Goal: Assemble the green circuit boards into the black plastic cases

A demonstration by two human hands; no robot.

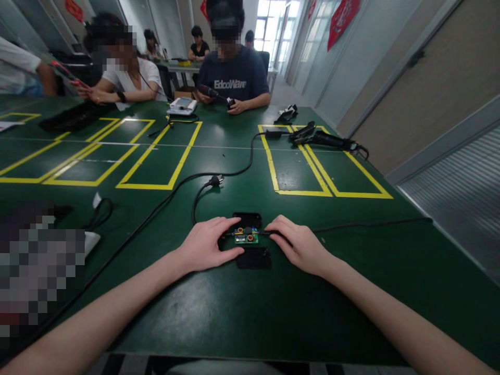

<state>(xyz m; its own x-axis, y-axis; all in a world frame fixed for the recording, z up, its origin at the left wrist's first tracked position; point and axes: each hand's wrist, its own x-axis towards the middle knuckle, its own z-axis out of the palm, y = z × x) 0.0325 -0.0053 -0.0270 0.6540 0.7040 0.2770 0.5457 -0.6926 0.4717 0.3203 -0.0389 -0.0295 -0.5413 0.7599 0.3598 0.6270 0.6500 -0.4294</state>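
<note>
Circuit board (247, 238), lower centre, lies between casing halves (254, 259); right hand (300, 244), grip nearly closed, pinches its cable (262, 232), likely to steady it; left hand (202, 244), grip spread wide, hold unclear

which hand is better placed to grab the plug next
Likely the left hand: it is nearer the plug, its thumb and forefinger spread, while the right hand pinches the cable beside the circuit board.

Green tbl (312, 323), bright window (269, 26), prob. glass wall (332, 65).
</note>
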